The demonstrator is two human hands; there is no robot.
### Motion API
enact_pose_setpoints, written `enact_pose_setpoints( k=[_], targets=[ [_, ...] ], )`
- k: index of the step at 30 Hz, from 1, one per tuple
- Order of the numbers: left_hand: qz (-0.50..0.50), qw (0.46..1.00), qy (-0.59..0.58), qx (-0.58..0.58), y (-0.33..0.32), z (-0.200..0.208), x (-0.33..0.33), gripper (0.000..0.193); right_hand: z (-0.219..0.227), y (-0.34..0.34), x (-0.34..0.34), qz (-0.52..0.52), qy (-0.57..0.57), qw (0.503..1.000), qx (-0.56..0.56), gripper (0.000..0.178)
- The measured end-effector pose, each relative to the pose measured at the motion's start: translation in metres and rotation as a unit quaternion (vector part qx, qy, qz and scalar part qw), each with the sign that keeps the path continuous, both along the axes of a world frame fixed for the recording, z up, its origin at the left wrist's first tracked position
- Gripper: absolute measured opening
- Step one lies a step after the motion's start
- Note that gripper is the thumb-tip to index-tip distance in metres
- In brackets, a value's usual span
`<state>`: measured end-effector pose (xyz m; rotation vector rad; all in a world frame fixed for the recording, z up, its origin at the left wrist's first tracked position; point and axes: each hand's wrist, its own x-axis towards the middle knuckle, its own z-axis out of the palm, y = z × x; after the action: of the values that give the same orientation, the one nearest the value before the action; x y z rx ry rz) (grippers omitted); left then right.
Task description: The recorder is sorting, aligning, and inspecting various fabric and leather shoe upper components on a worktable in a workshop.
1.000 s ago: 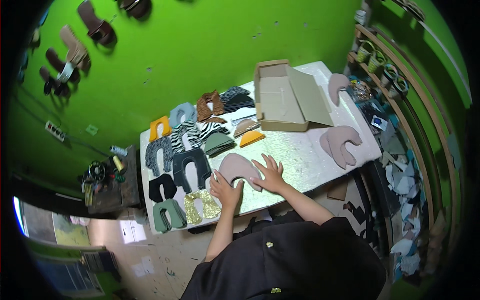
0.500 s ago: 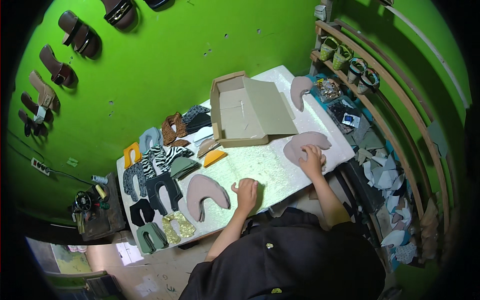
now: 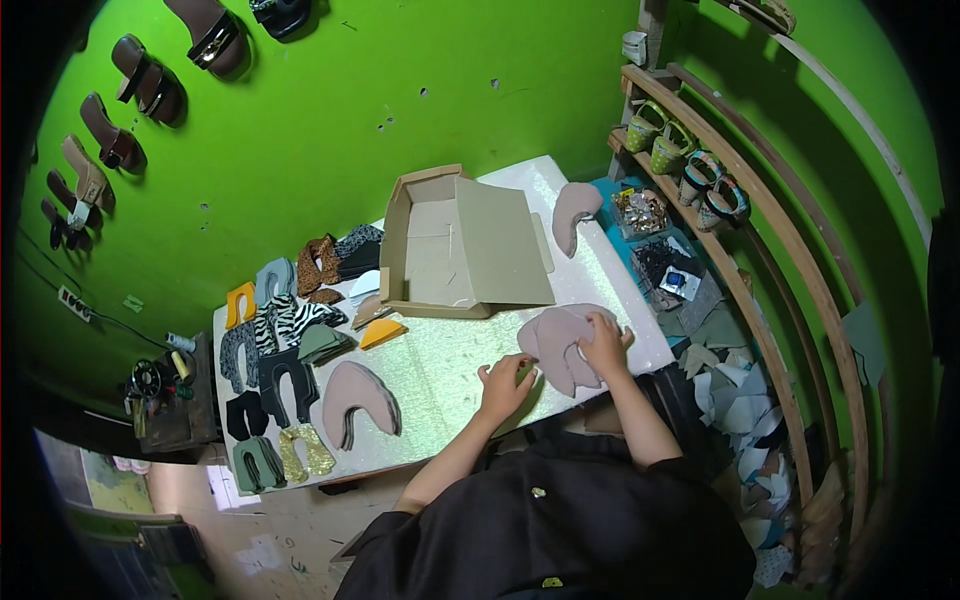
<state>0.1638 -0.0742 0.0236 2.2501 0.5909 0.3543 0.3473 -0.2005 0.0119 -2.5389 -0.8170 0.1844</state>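
Note:
My right hand (image 3: 604, 345) rests on a stack of pink-beige U-shaped leather pieces (image 3: 555, 338) at the right end of the white table (image 3: 440, 370), fingers gripping the top piece. My left hand (image 3: 503, 385) lies on the tabletop just left of that stack, fingers spread, touching its edge. Another stack of the same pink pieces (image 3: 358, 400) sits further left, away from both hands. A single pink piece (image 3: 574, 210) lies at the far right corner.
An open cardboard box (image 3: 455, 250) stands at the back. Several patterned and coloured U-shaped pieces (image 3: 280, 340) cover the left end. Sandals hang on the green wall (image 3: 130, 110). Curved shelves (image 3: 700, 190) with shoes and scraps stand to the right.
Both hands have moved right from the left pink stack to the right stack. My right hand has settled on it and my left hand has come up beside it.

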Motion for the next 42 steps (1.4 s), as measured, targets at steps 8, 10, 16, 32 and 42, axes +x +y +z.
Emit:
enact_pose_setpoints(
  k=[8, 10, 16, 32, 42],
  targets=[
    [0.033, 0.998, 0.030, -0.033, -0.025, -0.024, 0.035, 0.034, -0.015, -0.026, -0.001, 0.021, -0.026, 0.993, 0.113, 0.053],
    [0.012, 0.998, 0.052, -0.044, -0.030, -0.026, 0.037, 0.040, -0.020, -0.028, 0.004, 0.038, -0.043, 0.992, 0.117, 0.051],
    [0.098, 0.992, -0.006, -0.080, -0.037, -0.037, 0.040, 0.052, -0.010, -0.026, 0.009, 0.049, -0.022, 0.993, 0.104, 0.031],
    [0.155, 0.906, -0.179, -0.350, 0.017, -0.002, -0.046, 0.020, 0.121, 0.057, -0.064, 0.284, 0.045, 0.910, 0.299, 0.017],
    [0.235, 0.898, -0.311, -0.206, 0.074, 0.022, -0.168, 0.049, 0.168, 0.131, -0.154, 0.562, 0.134, 0.776, 0.253, 0.019]
  ],
)
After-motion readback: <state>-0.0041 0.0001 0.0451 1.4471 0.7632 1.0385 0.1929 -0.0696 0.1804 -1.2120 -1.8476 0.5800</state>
